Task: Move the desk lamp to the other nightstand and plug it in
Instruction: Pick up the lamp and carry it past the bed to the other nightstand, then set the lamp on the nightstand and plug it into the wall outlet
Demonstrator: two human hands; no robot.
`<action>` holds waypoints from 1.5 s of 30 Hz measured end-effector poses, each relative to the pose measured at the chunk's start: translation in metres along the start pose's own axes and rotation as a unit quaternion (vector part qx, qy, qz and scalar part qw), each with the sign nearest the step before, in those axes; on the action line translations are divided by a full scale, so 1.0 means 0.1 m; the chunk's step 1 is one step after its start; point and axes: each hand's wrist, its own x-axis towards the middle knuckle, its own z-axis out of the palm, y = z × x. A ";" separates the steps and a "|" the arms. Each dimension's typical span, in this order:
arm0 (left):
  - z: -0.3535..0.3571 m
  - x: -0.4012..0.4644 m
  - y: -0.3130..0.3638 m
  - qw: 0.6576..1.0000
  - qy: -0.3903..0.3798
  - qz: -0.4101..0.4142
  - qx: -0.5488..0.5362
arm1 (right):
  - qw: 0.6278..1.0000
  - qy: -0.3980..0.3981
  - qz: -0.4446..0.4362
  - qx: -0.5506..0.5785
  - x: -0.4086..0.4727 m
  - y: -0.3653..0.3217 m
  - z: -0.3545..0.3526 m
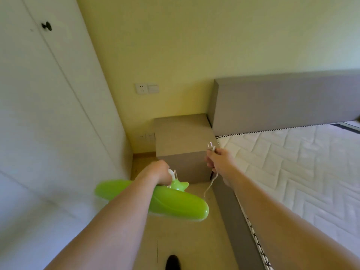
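My left hand [158, 172] grips the white neck of a green desk lamp [175, 203], which hangs in the air above the floor, short of the nightstand. My right hand [219, 159] holds the lamp's white plug [211, 149], prongs pointing up and away, over the nightstand's near right corner. The white cord [209, 187] dangles below that hand. The grey-brown nightstand [183, 135] stands between the wardrobe and the bed, its top bare. A white wall socket [141, 89] with a switch beside it sits on the yellow wall above the nightstand.
White wardrobe doors [48, 114] line the left side. The bed's grey headboard [282, 102] and bare quilted mattress [302, 162] fill the right. A second low socket [147, 136] is on the wall left of the nightstand. A dark shoe tip [173, 262] shows on the narrow floor strip.
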 end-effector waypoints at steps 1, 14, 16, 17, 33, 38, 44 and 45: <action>-0.21 0.23 0.10 1.000 0.001 0.020 0.016 | 1.000 0.012 -0.011 0.016 0.23 -0.20 -0.03; -2.19 2.38 0.89 0.991 0.065 0.115 0.004 | 0.976 0.082 -0.199 -0.023 2.74 -2.31 -0.57; -2.41 2.73 1.03 0.991 0.080 0.103 -0.002 | 0.972 0.074 -0.224 -0.019 3.17 -2.58 -0.57; -2.47 2.82 1.05 0.991 0.083 0.101 -0.001 | 0.968 0.074 -0.236 -0.032 3.29 -2.64 -0.56; -2.53 4.63 1.01 0.999 0.016 -0.001 -0.031 | 0.952 0.035 -0.201 -0.226 5.45 -2.27 -0.13; -2.36 5.06 0.87 0.999 -0.021 -0.013 -0.032 | 0.950 0.057 -0.159 -0.262 5.83 -2.09 0.04; -2.27 5.44 0.73 0.996 -0.081 -0.031 -0.028 | 0.958 0.062 -0.141 -0.243 6.17 -2.00 0.27; -2.25 5.48 0.72 0.995 -0.088 -0.034 -0.028 | 0.959 0.053 -0.139 -0.243 6.19 -1.96 0.30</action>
